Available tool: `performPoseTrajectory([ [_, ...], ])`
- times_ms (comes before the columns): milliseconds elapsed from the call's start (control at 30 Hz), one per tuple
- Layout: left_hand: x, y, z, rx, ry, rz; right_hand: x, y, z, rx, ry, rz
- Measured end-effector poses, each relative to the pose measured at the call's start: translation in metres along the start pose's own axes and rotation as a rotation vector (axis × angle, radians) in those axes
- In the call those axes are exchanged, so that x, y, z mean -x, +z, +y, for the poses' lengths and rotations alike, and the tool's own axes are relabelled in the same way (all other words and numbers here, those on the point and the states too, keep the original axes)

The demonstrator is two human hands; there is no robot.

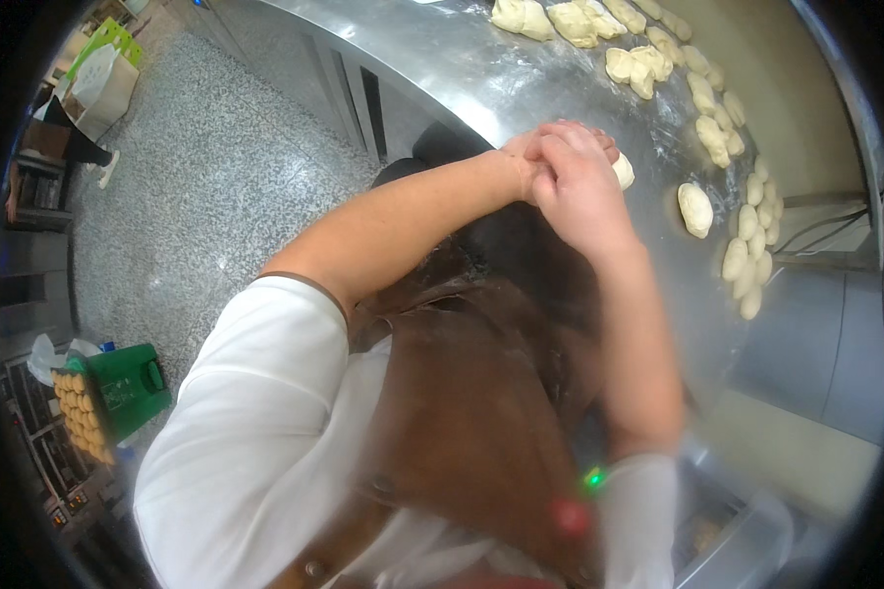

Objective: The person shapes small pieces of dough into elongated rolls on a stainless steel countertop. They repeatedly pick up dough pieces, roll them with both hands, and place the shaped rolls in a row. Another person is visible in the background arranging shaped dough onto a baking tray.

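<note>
My right hand (578,166) lies across my left hand (521,146) at the near edge of the steel worktable (678,294). A piece of pale dough (624,171) shows beside the fingertips, partly hidden by the hands; whether the fingers grip it cannot be told. Farther right on the table sits a single oval dough piece (695,210). Several smooth oval dough pieces (737,258) lie close together near the far edge. Rougher dough lumps (639,68) are spread over the upper part of the table, among patches of flour.
A green crate (129,390) stands at the lower left, beside a tray of browned, bun-like pieces (81,416). At the upper left, a person's leg (81,140) shows near a white bin (107,92) on the speckled floor (191,162). Cables (818,230) run beyond the table.
</note>
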State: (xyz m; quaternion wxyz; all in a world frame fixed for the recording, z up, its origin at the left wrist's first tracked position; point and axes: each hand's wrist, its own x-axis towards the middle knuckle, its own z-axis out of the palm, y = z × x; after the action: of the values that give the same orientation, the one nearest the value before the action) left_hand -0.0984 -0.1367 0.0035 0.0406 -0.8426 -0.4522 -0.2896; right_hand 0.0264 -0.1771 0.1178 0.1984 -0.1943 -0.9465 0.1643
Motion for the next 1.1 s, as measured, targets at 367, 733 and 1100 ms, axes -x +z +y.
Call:
performPoseTrajectory([
  [367,0.004,-0.015,0.009,0.207,-0.086,0.083,-0.051,-0.046,-0.035,-0.556,-0.024,0.213],
  [733,0.003,-0.039,0.019,0.101,-0.074,-0.037,-0.009,-0.021,0.028,-0.289,0.517,0.329],
  [1100,0.001,-0.005,-0.005,0.033,0.070,0.138,-0.107,0.073,0.024,0.481,-0.090,0.129],
])
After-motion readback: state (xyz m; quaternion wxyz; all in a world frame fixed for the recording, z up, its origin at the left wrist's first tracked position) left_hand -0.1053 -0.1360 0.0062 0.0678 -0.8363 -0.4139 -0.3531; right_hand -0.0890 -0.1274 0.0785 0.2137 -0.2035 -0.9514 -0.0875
